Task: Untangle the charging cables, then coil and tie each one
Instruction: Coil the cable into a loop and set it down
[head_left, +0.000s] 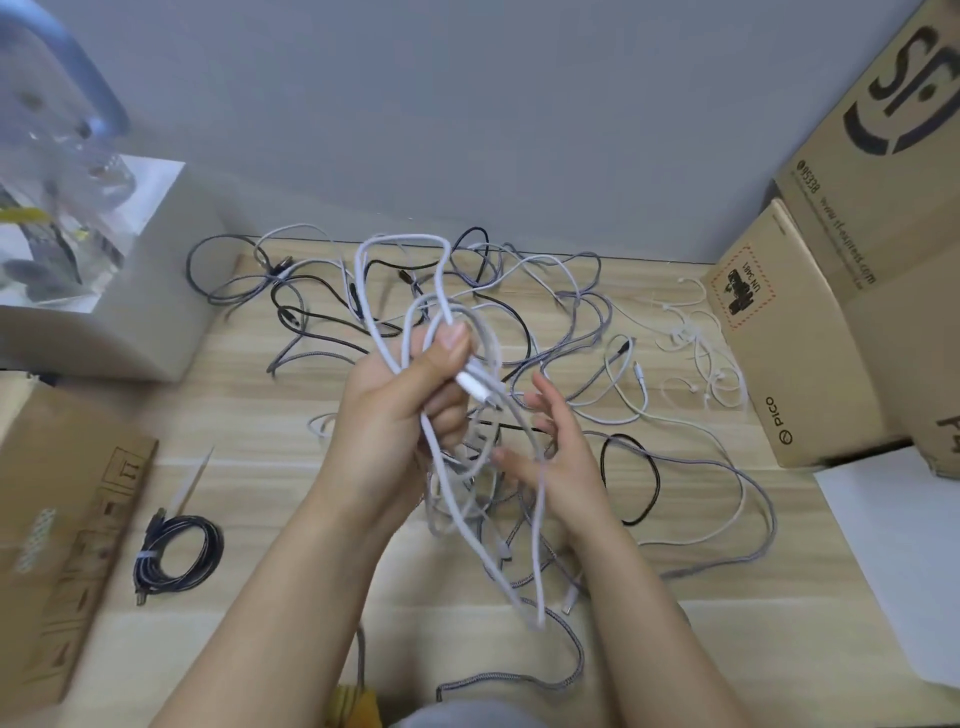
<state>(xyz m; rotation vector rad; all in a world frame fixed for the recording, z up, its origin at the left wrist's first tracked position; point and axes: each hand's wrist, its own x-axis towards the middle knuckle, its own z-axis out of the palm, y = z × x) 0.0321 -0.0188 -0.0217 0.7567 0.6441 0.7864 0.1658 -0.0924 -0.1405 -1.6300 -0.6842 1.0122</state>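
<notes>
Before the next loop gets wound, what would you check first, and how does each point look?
1. Left hand grips the white cable: ok, fingers and thumb curl round its loops.
2. Right hand free to guide: ok, its fingers are spread and hold nothing.
3. White cable clear of the tangle of cables on the table: cannot tell; its hanging strands cross grey ones below the hands.
4. Tie within reach: ok, a white twist tie lies left of the hands.
5. One cable finished: ok, a dark coiled cable lies tied at the left.
</notes>
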